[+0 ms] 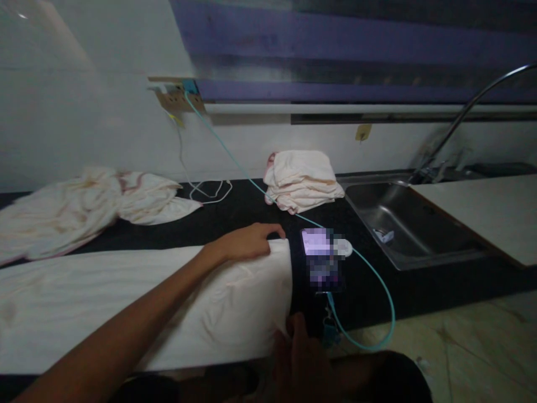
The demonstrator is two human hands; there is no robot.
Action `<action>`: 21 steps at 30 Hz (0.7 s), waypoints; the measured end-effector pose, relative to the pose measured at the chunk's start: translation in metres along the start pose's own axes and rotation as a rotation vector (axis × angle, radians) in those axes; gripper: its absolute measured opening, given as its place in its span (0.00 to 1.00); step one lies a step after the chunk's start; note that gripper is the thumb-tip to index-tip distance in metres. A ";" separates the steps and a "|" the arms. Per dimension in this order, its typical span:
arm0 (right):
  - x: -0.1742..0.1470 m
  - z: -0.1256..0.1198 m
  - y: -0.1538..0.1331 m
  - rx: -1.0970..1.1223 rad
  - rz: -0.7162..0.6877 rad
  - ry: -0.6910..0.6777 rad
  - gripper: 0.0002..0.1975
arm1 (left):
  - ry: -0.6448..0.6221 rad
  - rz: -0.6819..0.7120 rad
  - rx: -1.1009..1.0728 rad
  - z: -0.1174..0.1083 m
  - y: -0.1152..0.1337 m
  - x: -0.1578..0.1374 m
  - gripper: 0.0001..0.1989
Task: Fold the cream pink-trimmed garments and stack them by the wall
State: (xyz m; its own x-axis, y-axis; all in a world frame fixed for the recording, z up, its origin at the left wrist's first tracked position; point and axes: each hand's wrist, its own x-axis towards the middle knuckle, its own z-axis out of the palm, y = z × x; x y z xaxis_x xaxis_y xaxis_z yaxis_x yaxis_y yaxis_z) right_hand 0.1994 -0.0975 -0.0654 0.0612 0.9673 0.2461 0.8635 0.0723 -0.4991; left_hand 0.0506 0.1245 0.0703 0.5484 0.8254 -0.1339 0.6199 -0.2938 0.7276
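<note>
A long white cloth [235,296] lies folded in a flat strip along the dark countertop, its right end squared off and lightly wrinkled. My left hand [247,240] reaches across it to the far right corner, with fingers curled over the edge and the thumb on top. At the near right corner my right hand [300,352] pinches the fabric, pulling a small crease into it. Dim light hides part of the right hand. Just right of the cloth, a lit phone [316,243] rests on the counter.
Behind are a crumpled cream cloth [84,207] and a stack of folded cloths [304,179]. A teal cable [392,313] loops past the phone from the wall socket [178,101]. The steel sink [390,218] and a white board [482,207] stand at right.
</note>
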 end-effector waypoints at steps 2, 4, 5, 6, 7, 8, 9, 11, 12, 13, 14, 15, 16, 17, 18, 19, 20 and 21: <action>-0.002 0.001 0.002 -0.019 0.053 -0.053 0.19 | -0.091 -0.018 -0.069 0.005 -0.008 0.001 0.31; -0.002 0.001 0.001 -0.033 0.079 -0.104 0.20 | -0.188 -0.049 -0.121 0.009 -0.015 0.001 0.37; -0.003 0.001 0.000 -0.047 0.074 -0.118 0.20 | -0.219 -0.052 -0.142 0.011 -0.018 0.001 0.40; -0.003 0.000 -0.001 -0.064 0.066 -0.126 0.20 | -0.236 -0.049 -0.162 0.013 -0.021 0.002 0.41; -0.002 -0.001 -0.002 -0.079 0.053 -0.131 0.20 | -0.243 -0.045 -0.180 0.015 -0.023 0.003 0.39; -0.002 -0.002 -0.002 -0.084 0.033 -0.135 0.20 | -0.243 -0.042 -0.191 0.016 -0.024 0.004 0.36; -0.002 -0.004 -0.002 -0.082 0.008 -0.136 0.19 | -0.239 -0.031 -0.193 0.018 -0.025 0.006 0.31; -0.002 -0.007 0.000 -0.065 -0.030 -0.132 0.18 | -0.211 0.013 -0.170 0.019 -0.025 0.008 0.20; -0.002 -0.009 0.002 -0.054 -0.039 -0.128 0.16 | -0.204 0.014 -0.148 0.019 -0.024 0.009 0.18; -0.002 -0.011 0.003 -0.044 -0.043 -0.122 0.15 | -0.203 -0.010 -0.133 0.019 -0.022 0.009 0.18; -0.003 -0.013 0.003 -0.032 -0.044 -0.112 0.14 | -0.214 -0.062 -0.134 0.018 -0.019 0.008 0.19; -0.003 -0.015 0.004 -0.016 -0.048 -0.101 0.13 | -0.230 -0.133 -0.153 0.016 -0.016 0.007 0.19; -0.003 -0.017 0.003 0.005 -0.056 -0.089 0.12 | -0.248 -0.196 -0.185 0.013 -0.013 0.005 0.19; -0.003 -0.019 0.003 0.033 -0.066 -0.077 0.12 | -0.260 -0.233 -0.231 0.010 -0.009 0.002 0.18; -0.002 -0.021 0.001 0.065 -0.073 -0.059 0.12 | -0.266 -0.241 -0.289 0.006 -0.005 -0.001 0.18; -0.002 -0.023 0.000 0.099 -0.076 -0.033 0.13 | -0.274 -0.233 -0.357 0.002 0.000 -0.004 0.18; 0.000 -0.025 -0.002 0.135 -0.078 0.003 0.13 | -0.286 -0.217 -0.427 -0.001 0.004 -0.007 0.19; 0.001 -0.027 -0.004 0.173 -0.078 0.048 0.14 | -0.297 -0.198 -0.492 -0.004 0.009 -0.009 0.20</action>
State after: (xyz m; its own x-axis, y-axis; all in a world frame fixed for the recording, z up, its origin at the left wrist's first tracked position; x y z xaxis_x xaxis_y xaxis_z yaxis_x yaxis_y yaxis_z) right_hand 0.2099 -0.1035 -0.0406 0.0250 0.9448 0.3266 0.7677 0.1911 -0.6116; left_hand 0.0486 0.1166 0.0805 0.6261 0.6511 -0.4290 0.4331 0.1672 0.8857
